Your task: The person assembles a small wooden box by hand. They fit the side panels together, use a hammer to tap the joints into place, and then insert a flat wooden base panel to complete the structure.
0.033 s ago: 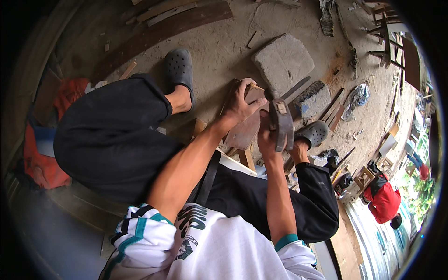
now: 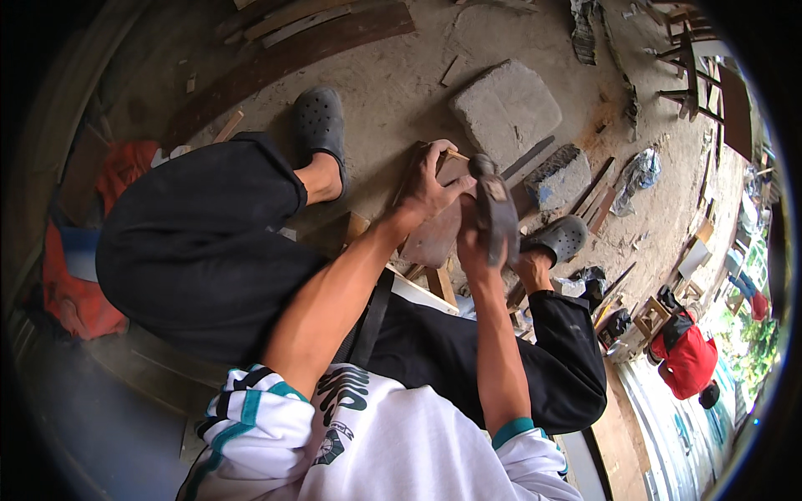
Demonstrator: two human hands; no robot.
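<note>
My right hand is closed on a claw hammer with a dark metal head, slightly blurred. The hammer's handle is mostly hidden behind the head and the hand. Just to its left, my left hand grips the upper part of a brown wooden piece with a pale wood edge, fingers curled over its far end. The hammer's face is close to my left fingers. Whether a nail is between them I cannot tell. The wooden piece stands between my legs.
A large grey stone block lies ahead, with a smaller concrete chunk to its right. Long boards lie at far left. Wood scraps and a crumpled plastic bag are on the right, where a person in red is farther off.
The hammer head has shifted slightly to the left and turned a little, with my right hand moving along. My left hand and the wooden piece stay in place.
</note>
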